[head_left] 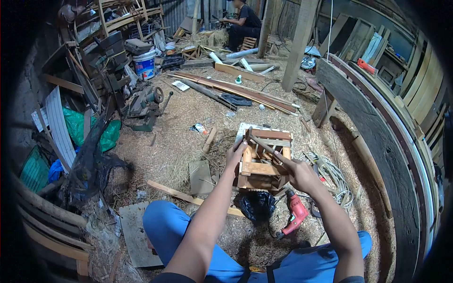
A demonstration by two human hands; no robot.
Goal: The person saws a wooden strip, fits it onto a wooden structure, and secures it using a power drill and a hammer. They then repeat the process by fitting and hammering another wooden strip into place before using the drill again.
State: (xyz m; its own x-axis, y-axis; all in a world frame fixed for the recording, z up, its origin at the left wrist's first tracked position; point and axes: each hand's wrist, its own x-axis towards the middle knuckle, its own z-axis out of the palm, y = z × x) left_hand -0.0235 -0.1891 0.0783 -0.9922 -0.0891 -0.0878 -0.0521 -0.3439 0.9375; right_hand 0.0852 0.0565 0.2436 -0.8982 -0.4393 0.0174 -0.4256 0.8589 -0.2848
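Note:
A small slatted wooden frame [264,168], made of light and reddish pieces, stands on the ground in front of my knees. My right hand [303,175] is closed round the handle of a hammer [266,147], which slants across the top of the frame. The hammer's dark head is at the frame's far left corner, close to my left hand [234,154]. My left hand is closed at that corner; what its fingers grip is too small to make out. A red power drill [296,212] lies below my right hand, beside a black plastic bag [257,205].
Wood shavings cover the floor. A wooden strip [188,194] lies left of the frame, coiled cable [336,181] to its right. A heavy beam [377,137] runs along the right side. Long boards [231,89] lie ahead. A person [243,23] sits at the back.

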